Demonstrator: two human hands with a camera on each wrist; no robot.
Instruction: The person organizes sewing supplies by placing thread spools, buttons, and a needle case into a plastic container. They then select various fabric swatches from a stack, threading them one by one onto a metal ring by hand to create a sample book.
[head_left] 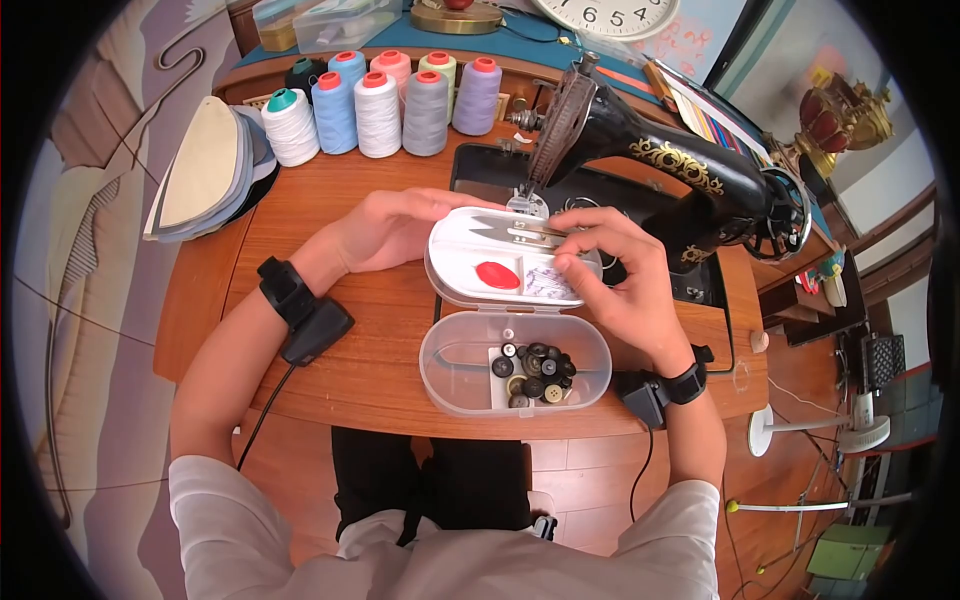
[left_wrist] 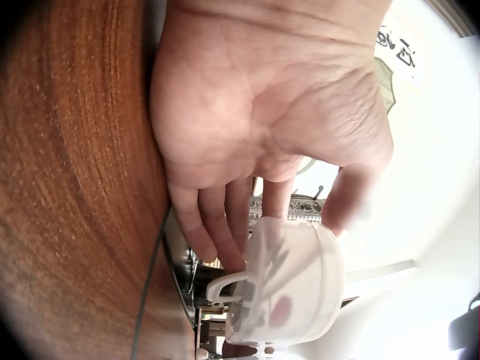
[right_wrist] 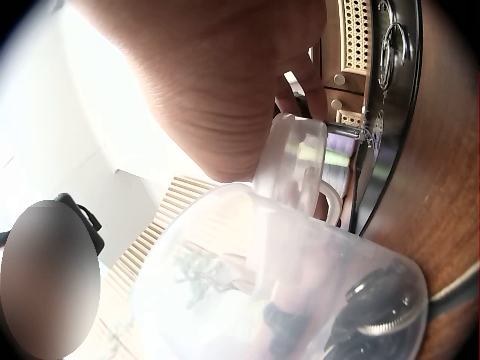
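Note:
A translucent two-layer sewing box [head_left: 455,297] is held slightly tilted at the machine's front. In its white upper tray lie silver thread snips [head_left: 500,231], a red oval piece [head_left: 497,276] and a pile of thin pins [head_left: 547,283]. My left hand [head_left: 385,230] grips the tray's left end, thumb at the top rim, fingers behind it. From the right, my right hand [head_left: 625,275] reaches over the tray, thumb and forefinger pinching the snips' handle end. Below, the hinged lower half [head_left: 440,375] stands open with several dark buttons [head_left: 540,370] inside.
A black sewing machine [head_left: 660,145] stands behind the box. Several thread cones [head_left: 378,115] line the table's back left, beside stacked fabric pieces [head_left: 205,170]. The wooden table's [head_left: 330,370] front edge runs close to my lap.

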